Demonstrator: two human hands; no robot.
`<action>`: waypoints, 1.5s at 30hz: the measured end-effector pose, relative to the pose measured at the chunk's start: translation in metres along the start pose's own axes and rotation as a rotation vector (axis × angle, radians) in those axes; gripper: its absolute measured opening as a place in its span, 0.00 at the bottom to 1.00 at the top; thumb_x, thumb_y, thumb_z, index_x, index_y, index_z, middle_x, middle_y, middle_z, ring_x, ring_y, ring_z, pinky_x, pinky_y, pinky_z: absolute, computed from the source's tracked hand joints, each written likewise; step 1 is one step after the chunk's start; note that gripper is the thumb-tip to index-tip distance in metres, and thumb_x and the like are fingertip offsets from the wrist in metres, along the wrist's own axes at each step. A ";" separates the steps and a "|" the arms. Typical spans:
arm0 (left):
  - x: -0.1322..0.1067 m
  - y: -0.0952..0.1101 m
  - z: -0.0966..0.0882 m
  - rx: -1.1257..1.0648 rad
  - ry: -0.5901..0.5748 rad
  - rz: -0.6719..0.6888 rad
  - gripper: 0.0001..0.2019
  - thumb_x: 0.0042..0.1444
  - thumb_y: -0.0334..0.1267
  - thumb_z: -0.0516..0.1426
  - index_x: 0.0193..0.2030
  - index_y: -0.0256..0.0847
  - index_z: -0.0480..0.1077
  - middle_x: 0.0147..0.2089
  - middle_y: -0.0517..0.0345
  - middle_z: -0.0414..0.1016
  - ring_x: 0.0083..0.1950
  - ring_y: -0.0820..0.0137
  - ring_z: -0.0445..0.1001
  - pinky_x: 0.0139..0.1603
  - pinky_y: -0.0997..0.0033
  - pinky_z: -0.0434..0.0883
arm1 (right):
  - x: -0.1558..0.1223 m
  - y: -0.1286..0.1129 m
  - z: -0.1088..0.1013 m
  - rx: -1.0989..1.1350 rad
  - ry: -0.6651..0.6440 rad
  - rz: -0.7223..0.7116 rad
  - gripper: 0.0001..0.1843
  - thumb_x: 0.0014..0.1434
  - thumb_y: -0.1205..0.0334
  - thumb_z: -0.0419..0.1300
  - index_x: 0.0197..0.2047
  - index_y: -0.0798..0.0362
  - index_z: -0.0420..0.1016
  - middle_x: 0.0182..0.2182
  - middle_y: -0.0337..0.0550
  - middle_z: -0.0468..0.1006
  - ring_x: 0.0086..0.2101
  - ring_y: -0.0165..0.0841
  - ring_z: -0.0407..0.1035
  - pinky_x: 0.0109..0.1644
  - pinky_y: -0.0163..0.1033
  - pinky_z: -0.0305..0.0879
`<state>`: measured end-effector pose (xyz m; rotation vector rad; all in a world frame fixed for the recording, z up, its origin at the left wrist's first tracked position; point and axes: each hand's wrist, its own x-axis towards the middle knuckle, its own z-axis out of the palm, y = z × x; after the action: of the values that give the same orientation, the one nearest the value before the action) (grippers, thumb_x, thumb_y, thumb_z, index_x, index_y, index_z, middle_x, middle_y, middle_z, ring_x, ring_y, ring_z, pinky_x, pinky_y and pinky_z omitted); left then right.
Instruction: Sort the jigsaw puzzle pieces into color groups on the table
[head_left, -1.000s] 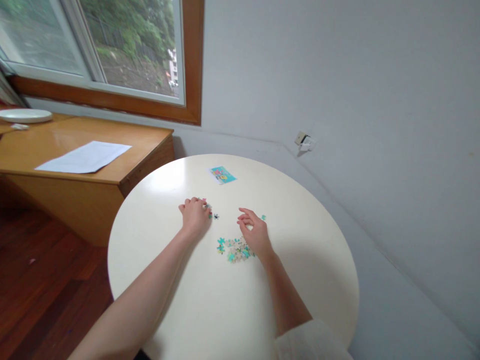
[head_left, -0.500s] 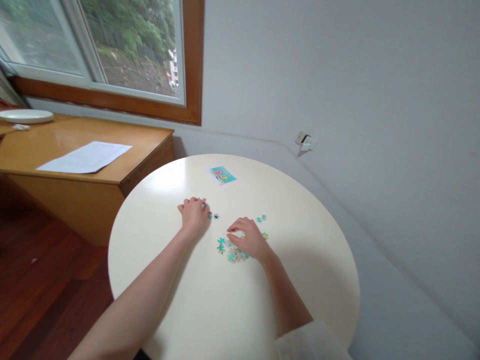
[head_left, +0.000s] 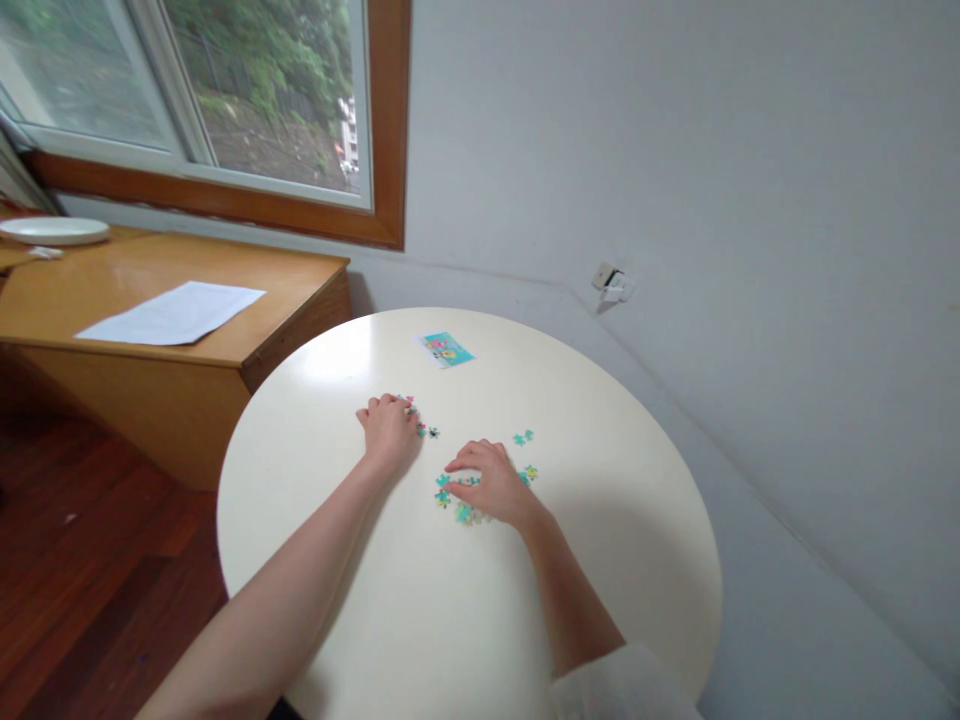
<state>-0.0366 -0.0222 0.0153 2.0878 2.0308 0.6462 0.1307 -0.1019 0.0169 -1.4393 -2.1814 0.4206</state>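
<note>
On the round cream table (head_left: 375, 620) lies a small heap of teal and white puzzle pieces (head_left: 456, 503). My right hand (head_left: 491, 484) lies over that heap, fingers bent and pressed down on the pieces. My left hand (head_left: 388, 429) rests to the left with its fingers curled on a few joined pieces (head_left: 421, 428) at its fingertips. Two loose teal pieces (head_left: 523, 438) sit just beyond my right hand. A small colourful picture card (head_left: 445, 350) lies further back on the table.
A wooden desk (head_left: 187, 350) stands to the left with a white sheet of paper (head_left: 174, 312) and a white plate (head_left: 54, 230). A window (head_left: 225, 100) is above it. The grey wall carries a socket (head_left: 611, 282) at the right.
My right hand has come back from near the two loose teal pieces and settled on the heap, sliding slightly left. My left hand has stayed put.
</note>
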 end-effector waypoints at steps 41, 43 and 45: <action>-0.003 0.005 0.002 -0.132 0.058 0.035 0.11 0.55 0.35 0.50 0.36 0.41 0.73 0.44 0.49 0.71 0.49 0.58 0.63 0.46 0.57 0.55 | 0.002 0.002 0.006 -0.058 0.080 0.102 0.07 0.49 0.60 0.64 0.34 0.50 0.74 0.37 0.40 0.77 0.41 0.35 0.67 0.47 0.44 0.51; -0.003 0.005 0.002 -0.127 0.056 0.034 0.11 0.54 0.35 0.50 0.36 0.42 0.73 0.44 0.50 0.71 0.49 0.58 0.63 0.46 0.57 0.56 | 0.002 0.002 0.006 -0.060 0.088 0.109 0.07 0.50 0.60 0.64 0.34 0.50 0.74 0.36 0.40 0.77 0.41 0.35 0.67 0.47 0.44 0.51; -0.003 0.005 0.002 -0.126 0.057 0.039 0.11 0.54 0.36 0.49 0.36 0.42 0.73 0.44 0.49 0.71 0.49 0.58 0.63 0.46 0.57 0.56 | 0.003 0.002 0.007 -0.055 0.083 0.119 0.06 0.50 0.60 0.64 0.32 0.51 0.74 0.35 0.40 0.77 0.40 0.34 0.67 0.47 0.43 0.51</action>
<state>-0.0313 -0.0247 0.0151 2.0645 1.9283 0.8267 0.1275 -0.0986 0.0111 -1.5934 -2.0641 0.3375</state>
